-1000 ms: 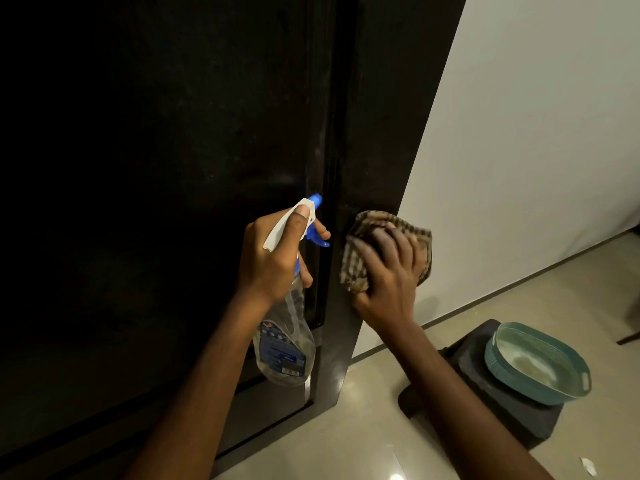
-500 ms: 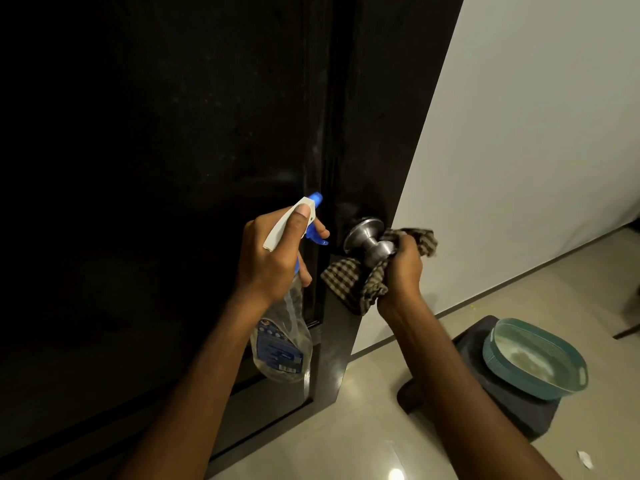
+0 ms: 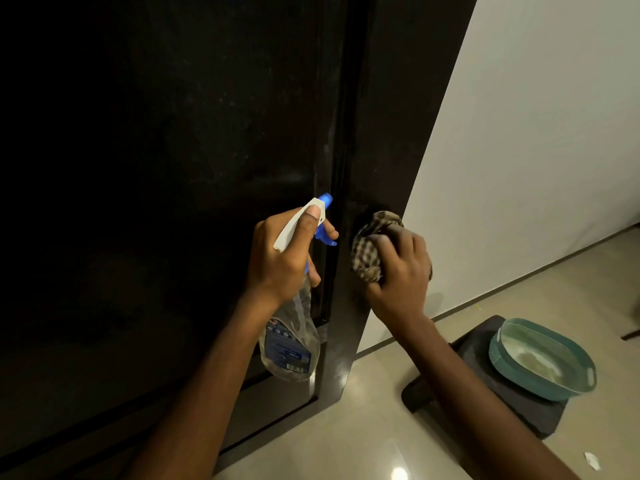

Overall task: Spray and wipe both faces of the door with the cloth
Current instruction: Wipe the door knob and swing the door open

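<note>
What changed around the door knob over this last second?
Half a second ago the metal knob showed bare; now the right hand has bunched the checked cloth back over it, hiding it. The left hand keeps holding the spray bottle unmoved, and the green basin stays on its dark stool.

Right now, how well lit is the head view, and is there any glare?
Head view: dim; the door is almost black, its surface detail lost. The wall and floor are brighter. A glare spot sits on the floor at the bottom edge. Both hands, the cloth and spray bottle stay readable.
</note>
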